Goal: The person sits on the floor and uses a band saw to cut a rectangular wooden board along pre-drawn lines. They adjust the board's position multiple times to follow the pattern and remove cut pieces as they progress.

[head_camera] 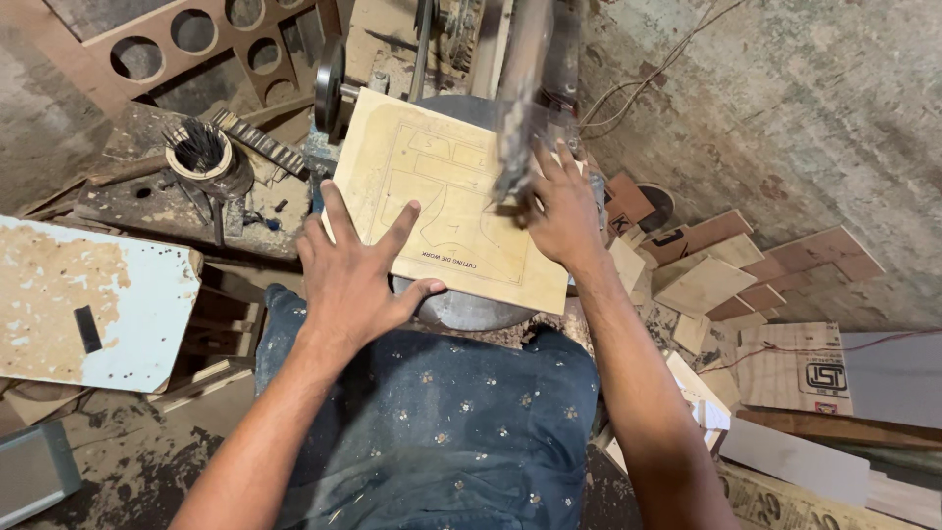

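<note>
A thin plywood board with pencilled outlines lies on the round metal table of a saw machine. My left hand rests flat on the board's near left edge, fingers spread. My right hand presses down on the board's right side, fingers spread, right beside the blurred vertical saw arm that comes down onto the board. Neither hand grips anything. My knees in blue patterned cloth sit below the table.
A tin of thin rods stands on a dusty bench at the left. A white worn board lies at left. Cut wood offcuts pile up on the right. A perforated wooden panel leans at the back.
</note>
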A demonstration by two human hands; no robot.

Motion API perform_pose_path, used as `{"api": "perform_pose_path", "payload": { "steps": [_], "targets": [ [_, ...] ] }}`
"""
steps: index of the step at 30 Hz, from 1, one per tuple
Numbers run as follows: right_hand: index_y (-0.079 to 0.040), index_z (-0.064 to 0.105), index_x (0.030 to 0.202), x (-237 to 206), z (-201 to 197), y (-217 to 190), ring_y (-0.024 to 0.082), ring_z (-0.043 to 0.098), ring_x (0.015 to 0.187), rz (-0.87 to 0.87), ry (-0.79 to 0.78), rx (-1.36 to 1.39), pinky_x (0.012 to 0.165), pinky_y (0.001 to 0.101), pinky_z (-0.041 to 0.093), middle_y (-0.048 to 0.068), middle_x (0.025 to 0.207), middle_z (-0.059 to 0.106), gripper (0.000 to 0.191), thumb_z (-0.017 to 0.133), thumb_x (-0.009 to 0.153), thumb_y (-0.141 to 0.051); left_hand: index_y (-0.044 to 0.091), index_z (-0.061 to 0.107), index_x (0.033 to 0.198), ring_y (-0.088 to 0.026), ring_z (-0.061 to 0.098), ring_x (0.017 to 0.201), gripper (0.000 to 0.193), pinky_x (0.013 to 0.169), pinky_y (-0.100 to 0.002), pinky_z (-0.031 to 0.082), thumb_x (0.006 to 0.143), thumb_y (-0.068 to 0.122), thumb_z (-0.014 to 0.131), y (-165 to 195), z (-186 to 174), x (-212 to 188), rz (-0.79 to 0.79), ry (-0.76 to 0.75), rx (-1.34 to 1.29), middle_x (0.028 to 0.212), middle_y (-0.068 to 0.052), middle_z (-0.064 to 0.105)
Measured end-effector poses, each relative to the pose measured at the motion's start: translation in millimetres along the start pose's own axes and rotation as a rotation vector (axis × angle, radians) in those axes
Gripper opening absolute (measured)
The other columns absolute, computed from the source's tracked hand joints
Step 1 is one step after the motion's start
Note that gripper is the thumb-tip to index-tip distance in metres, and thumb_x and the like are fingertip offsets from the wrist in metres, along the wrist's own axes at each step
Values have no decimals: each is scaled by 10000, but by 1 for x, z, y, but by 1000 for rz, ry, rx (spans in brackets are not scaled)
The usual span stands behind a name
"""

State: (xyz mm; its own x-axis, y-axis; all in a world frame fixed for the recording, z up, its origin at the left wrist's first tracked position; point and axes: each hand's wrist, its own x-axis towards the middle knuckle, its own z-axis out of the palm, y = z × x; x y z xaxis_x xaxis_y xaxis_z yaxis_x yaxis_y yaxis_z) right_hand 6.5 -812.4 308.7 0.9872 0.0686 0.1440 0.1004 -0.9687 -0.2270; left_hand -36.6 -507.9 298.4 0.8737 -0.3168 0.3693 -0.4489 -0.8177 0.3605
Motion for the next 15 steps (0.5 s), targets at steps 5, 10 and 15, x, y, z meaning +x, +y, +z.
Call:
{"api": "perform_pose_path", "payload": {
  "steps": [5, 10, 15],
  "targets": [
    [-91, 756, 908, 0, 1, 3, 413, 291, 1534, -55, 65, -17, 1208, 637, 258, 125, 1534, 536, 147, 713, 896, -231, 371, 571, 1486, -524, 403, 1112, 871, 957, -614, 349, 730, 784, 699, -2, 1, 2, -5, -32, -7, 1514, -448, 226],
    [-62, 710, 793, 1, 3, 4, 385, 247, 1621, 25, -9, 14, 1293, 542, 262, 57, 1496, 570, 238, 718, 912, -268, 370, 564, 1495, -527, 409, 1110, 866, 963, -622, 346, 755, 808, 675, -5, 5, 6, 30, -1, 21, 1509, -453, 226],
    [-102, 744, 1012, 3, 6, 8, 428, 284, 1544, -72, 114, -17, 1231, 660, 154, 134, 1643, 434, 128, 643, 948, -147, 376, 556, 1506, -520, 415, 1103, 880, 972, -622, 341, 752, 819, 653, -8, 8, 9, 30, -22, 0, 1517, -455, 218]
  ]
}}
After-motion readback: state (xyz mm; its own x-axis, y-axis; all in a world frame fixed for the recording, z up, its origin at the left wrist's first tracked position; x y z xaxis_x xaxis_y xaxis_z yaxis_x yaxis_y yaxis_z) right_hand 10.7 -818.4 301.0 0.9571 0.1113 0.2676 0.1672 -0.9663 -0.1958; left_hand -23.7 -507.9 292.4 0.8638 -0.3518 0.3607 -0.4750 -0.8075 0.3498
